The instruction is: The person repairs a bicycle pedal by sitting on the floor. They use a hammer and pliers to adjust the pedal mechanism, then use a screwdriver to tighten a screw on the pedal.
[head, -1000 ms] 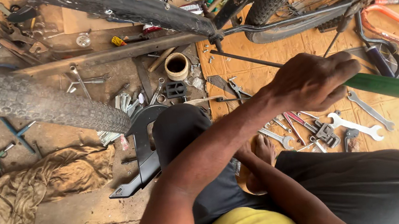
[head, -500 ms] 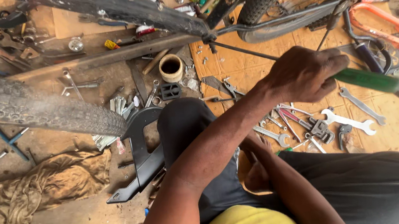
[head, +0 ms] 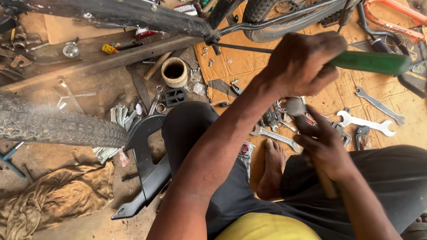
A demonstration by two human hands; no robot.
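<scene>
Left hand (head: 304, 64) is clamped round the green handle of a long screwdriver (head: 369, 62), its thin shaft aimed at the joint of the bike frame (head: 205, 29), held level to line it up. Right hand (head: 326, 148) has its fingers closed on a hammer (head: 296, 108), head up just below the screwdriver handle. Spanners (head: 365, 121) lie spread on the cardboard (head: 239, 65) within reach, beside a bare foot (head: 273, 169).

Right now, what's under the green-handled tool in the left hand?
Under the long green-handled tool lie orange cardboard sheets with silver open-ended spanners on them. The left hand covers the tool's middle; the tools directly below it are partly hidden.
</scene>
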